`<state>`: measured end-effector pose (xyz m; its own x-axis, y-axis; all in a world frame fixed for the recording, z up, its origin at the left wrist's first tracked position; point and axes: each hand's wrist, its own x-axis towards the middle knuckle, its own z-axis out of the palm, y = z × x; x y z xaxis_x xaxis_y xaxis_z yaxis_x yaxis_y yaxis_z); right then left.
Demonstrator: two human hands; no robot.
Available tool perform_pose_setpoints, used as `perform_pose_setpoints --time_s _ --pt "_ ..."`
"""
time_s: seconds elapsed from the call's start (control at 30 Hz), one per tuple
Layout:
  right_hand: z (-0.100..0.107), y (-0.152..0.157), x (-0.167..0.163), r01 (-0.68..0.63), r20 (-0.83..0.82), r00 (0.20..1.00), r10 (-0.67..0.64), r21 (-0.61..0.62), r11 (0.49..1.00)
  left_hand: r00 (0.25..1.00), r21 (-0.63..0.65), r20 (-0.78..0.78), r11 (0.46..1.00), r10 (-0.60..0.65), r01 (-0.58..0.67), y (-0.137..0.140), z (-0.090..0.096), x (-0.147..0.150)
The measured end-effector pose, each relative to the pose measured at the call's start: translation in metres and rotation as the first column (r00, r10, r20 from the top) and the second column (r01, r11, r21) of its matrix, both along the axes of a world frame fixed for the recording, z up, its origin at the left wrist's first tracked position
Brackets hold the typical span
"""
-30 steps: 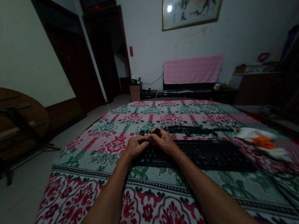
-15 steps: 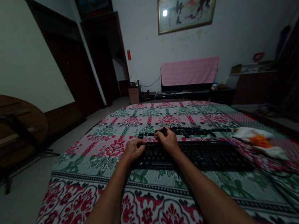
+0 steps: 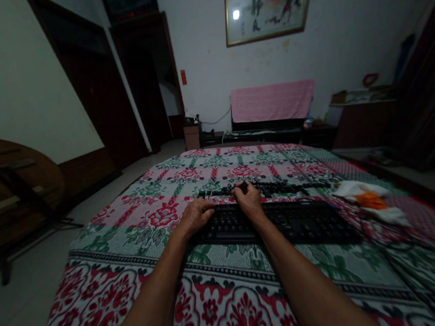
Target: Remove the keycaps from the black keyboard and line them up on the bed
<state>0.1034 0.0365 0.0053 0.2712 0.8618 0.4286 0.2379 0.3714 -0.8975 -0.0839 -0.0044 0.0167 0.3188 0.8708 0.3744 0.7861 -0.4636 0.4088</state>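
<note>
Right hand (image 3: pixel 249 200) by keycaps (image 3: pixel 276 187); keyboard (image 3: pixel 305 224) beneath

Unreadable characters (image 3: pixel 256 6) on framed picture (image 3: pixel 271 8)

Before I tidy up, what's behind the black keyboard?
Behind the keyboard, a row of small black pieces lies on the patterned cloth. The right hand covers part of that row, so that stretch can't be seen.

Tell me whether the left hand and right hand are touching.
Apart. In the head view, the flowered cloth and part of the keyboard show between the left hand and the right hand.
</note>
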Motion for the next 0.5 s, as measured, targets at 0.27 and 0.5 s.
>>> perform_pose_setpoints --time_s 0.27,0.5 --pt "0.001 0.001 -0.002 -0.075 0.004 0.997 0.075 -0.010 0.997 1.000 -0.018 0.018 1.000 0.024 -0.023 -0.002 0.000 0.004" --pt "0.008 -0.012 -0.025 -0.388 0.086 0.919 0.385 0.026 0.921 0.975 0.065 0.206 0.994 0.078 -0.093 -0.002 0.003 0.002"
